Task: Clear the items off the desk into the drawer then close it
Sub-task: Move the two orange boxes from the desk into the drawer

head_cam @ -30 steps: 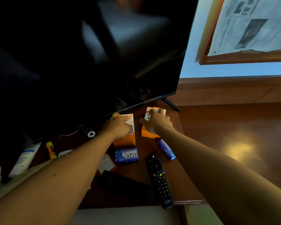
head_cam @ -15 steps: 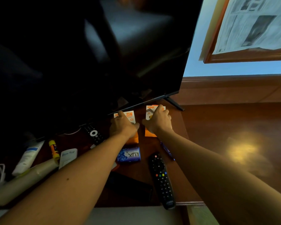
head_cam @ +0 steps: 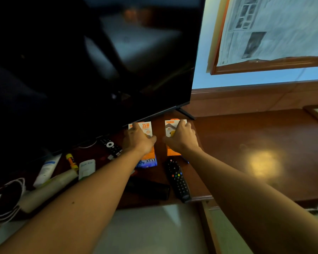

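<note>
I'm gripping 2 boxes on the desk [head_cam: 246,143] under the TV [head_cam: 81,70]: left hand [head_cam: 139,142] curling over 25W box [head_cam: 145,127], right hand [head_cam: 182,139] over orange box [head_cam: 170,125]. Risk: lifting could be knocking the TV edge, dropping 1.

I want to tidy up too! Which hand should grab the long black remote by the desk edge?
Probably the right hand: the black remote lies just under that forearm. The left hand is farther off, and both hands hold orange boxes.

Dark television [head_cam: 92,66] on stand; framed newspaper [head_cam: 275,30] on wall
</note>
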Demonstrator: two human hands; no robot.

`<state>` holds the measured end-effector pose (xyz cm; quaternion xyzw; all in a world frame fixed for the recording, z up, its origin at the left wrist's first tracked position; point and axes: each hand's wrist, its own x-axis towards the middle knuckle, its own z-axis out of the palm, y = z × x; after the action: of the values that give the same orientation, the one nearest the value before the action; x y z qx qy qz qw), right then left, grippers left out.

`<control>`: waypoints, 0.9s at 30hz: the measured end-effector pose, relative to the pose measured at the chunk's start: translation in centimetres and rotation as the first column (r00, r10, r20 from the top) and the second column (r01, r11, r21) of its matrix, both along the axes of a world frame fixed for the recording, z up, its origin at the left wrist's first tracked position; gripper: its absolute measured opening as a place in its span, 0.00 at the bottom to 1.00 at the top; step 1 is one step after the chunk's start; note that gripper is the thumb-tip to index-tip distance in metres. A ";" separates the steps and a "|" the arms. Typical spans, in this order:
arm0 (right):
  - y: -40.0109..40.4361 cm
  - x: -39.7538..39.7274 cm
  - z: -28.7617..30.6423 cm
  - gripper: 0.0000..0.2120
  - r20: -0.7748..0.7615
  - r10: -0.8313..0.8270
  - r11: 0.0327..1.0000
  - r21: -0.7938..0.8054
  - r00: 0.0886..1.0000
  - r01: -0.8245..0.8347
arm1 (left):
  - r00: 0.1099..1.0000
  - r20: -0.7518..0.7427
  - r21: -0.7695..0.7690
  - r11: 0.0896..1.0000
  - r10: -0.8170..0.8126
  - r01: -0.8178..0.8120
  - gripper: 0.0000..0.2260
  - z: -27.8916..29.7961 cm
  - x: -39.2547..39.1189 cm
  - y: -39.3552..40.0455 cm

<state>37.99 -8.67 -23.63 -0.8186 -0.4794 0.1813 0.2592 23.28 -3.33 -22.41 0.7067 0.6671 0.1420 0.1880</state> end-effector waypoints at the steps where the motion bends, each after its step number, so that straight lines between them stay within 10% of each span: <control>1: -1.1 -0.6 0.3 0.41 0.001 -0.006 1.000 0.002 1.000 0.006 | 1.000 0.012 0.010 1.000 -0.020 0.020 0.33 0.3 -0.5 -0.8; 27: -26.3 -13.5 -3.4 0.43 0.064 -0.044 0.990 -0.128 0.997 0.052 | 0.987 0.031 -0.159 0.974 -0.158 0.161 0.36 -5.2 -12.6 -24.3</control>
<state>24.53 -34.93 -27.03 -0.8502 -0.4544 0.1803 0.1952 10.67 -27.62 -27.60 0.7391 0.6158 0.0786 0.2614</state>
